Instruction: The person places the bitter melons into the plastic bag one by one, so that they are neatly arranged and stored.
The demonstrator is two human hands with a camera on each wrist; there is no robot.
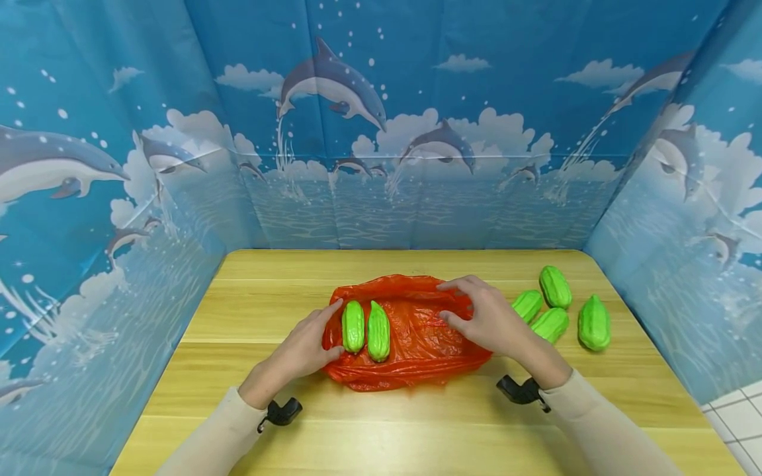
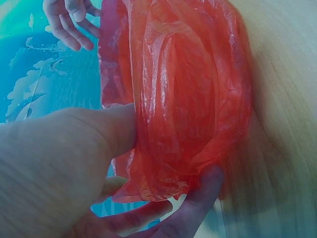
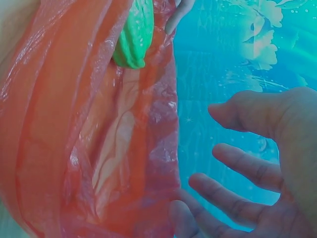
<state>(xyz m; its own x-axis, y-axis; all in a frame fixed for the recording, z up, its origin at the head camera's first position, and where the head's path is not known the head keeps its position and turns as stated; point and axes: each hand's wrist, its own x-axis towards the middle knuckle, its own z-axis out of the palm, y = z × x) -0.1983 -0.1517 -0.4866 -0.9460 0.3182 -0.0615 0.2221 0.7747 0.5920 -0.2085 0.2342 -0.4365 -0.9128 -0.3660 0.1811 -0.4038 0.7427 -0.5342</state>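
A red plastic bag (image 1: 411, 330) lies spread with its mouth facing up in the middle of the table. Two bright green, ridged gourd-like vegetables, one rounded (image 1: 353, 327) and one pointed (image 1: 378, 332), lie side by side in its left part. My left hand (image 1: 306, 344) grips the bag's left end, thumb and index finger over its rim; the left wrist view shows the thumb (image 2: 119, 129) tip hidden by red film. Over the bag's right side my right hand (image 1: 482, 314) is spread with nothing in it. Its fingers (image 3: 237, 168) appear loosely bent beside the bag's edge.
Several similar green vegetables lie right of the bag: one at the back (image 1: 555, 287), one near the table's right edge (image 1: 594, 324), others partly behind the right hand. The wooden table (image 1: 381, 430) meets a blue dolphin-print curtain (image 1: 417, 205) at the back and sides.
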